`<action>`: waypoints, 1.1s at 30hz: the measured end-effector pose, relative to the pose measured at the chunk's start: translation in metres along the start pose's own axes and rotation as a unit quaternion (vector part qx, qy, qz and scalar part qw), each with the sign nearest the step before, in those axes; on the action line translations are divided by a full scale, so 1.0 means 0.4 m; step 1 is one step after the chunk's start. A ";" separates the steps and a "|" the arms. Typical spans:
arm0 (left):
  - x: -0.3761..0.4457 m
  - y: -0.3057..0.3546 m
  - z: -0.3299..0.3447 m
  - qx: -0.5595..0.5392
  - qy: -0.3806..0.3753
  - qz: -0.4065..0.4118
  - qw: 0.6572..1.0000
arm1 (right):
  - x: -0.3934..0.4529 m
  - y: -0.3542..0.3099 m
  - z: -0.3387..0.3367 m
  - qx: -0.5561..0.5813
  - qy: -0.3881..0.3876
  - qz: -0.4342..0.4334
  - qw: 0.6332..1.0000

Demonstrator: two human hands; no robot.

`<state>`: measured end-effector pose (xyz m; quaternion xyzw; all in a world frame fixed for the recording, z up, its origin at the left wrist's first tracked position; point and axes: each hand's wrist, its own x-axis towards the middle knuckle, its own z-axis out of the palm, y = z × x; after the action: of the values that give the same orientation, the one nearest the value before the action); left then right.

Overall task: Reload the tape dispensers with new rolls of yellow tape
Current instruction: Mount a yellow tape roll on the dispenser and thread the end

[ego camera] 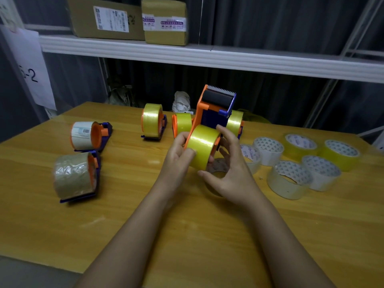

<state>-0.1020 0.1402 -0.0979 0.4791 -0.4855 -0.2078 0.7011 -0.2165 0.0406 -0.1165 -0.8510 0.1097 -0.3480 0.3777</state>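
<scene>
An orange and blue tape dispenser [214, 110] is held above the table's middle, its toothed blade pointing up and away. A yellow tape roll [202, 145] sits on its hub. My left hand [179, 152] grips the roll and the dispenser's orange side, thumb on the roll's face. My right hand [227, 163] curls round the roll's right side, fingers at the hub. Behind stand three more dispensers with yellow rolls: one [152, 121] at centre left, another [182, 122] beside it and a third [234, 121] to the right.
At the left lie a dispenser with a white-wrapped roll [83, 135] and one with a brownish roll [72, 176]. Several loose rolls, clear [288, 180] and yellow [340, 154], lie on the right of the wooden table [124, 215]. An empty ring [217, 169] lies under my right hand. A shelf with cartons [108, 17] runs above.
</scene>
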 end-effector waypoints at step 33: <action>0.004 -0.030 -0.022 -0.010 0.002 -0.046 0.999 | -0.008 -0.017 0.000 0.082 -0.001 0.021 0.996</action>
<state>-0.0916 0.1378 -0.1081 0.4947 -0.4596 -0.2439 0.6961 -0.2194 0.0468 -0.1130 -0.8150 0.0982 -0.3470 0.4535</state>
